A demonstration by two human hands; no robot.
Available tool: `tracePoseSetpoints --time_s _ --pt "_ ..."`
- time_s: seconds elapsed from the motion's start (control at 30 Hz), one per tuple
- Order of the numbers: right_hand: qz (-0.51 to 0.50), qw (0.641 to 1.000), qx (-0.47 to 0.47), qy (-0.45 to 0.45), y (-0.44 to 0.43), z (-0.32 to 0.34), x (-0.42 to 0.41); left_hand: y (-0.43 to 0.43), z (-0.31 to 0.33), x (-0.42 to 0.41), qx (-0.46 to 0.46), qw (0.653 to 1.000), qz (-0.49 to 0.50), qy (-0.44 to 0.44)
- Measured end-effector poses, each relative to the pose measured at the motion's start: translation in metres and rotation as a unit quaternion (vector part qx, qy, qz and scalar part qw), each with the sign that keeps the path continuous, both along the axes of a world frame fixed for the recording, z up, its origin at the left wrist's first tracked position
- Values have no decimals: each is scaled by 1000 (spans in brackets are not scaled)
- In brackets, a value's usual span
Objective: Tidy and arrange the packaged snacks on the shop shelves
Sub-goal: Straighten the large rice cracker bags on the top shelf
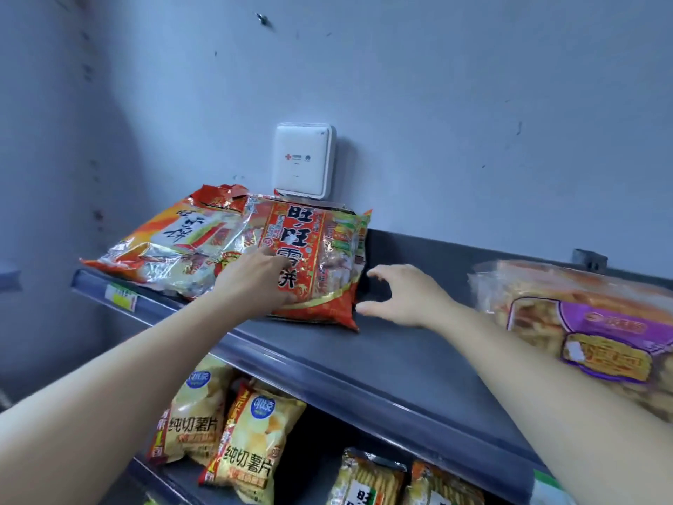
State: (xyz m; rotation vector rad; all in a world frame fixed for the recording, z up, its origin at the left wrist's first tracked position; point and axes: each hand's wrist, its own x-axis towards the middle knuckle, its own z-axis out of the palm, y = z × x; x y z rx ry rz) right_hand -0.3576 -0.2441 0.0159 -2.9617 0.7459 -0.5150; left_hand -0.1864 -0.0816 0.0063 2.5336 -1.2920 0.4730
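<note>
Red snack pack (313, 264): it is shown lying flat on the left part of the top shelf (400, 359), with its lower edge near the shelf front and its left side overlapping an orange snack pack (171, 249).
Left hand (258, 282): it is laid on the face of the red pack, fingers stretched forward and pressing it down; nothing is pinched.
Right hand (400, 297): it is held spread and empty just beside the pack's right edge, thumb and fingers parted as if to close on it. Contact cannot be confirmed.
Step in hand: the red pack appears to be in the middle of being squared up beside its neighbour.
Next move: a hold on the right edge is probably called for, so the pack can be slid clear of the overlap without crumpling.
Further out: a purple-labelled pack (582, 322) is seen well apart to the right, chip bags (251, 442) on the shelf below, and a white box (304, 160) on the wall behind.
</note>
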Motion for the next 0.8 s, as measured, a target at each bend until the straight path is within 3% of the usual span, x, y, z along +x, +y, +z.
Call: tracePoseSetpoints --time_s 0.1,0.2,0.3,0.37,0.53,0.63,0.8 --pt "-5 994 103 -28 4 -6 46 5 -4 41 -38 999 11 7" --pt "5 960 258 -110 2 -12 77 1 -4 70 -63 997 43 20" --pt "-22 899 379 -217 -4 -12 95 -4 4 89 -118 973 22 199" --pt "-57 870 403 -279 -10 -8 100 -10 4 100 -180 944 -32 275" --pt "-86 787 462 -399 -33 0 99 -20 -10 119 -269 936 -111 199" --pt "-130 780 452 -412 -55 3 113 -22 -15 126 -266 933 -134 200" --pt "-138 823 451 -316 -78 2 142 -20 -14 128 -217 947 -128 199"
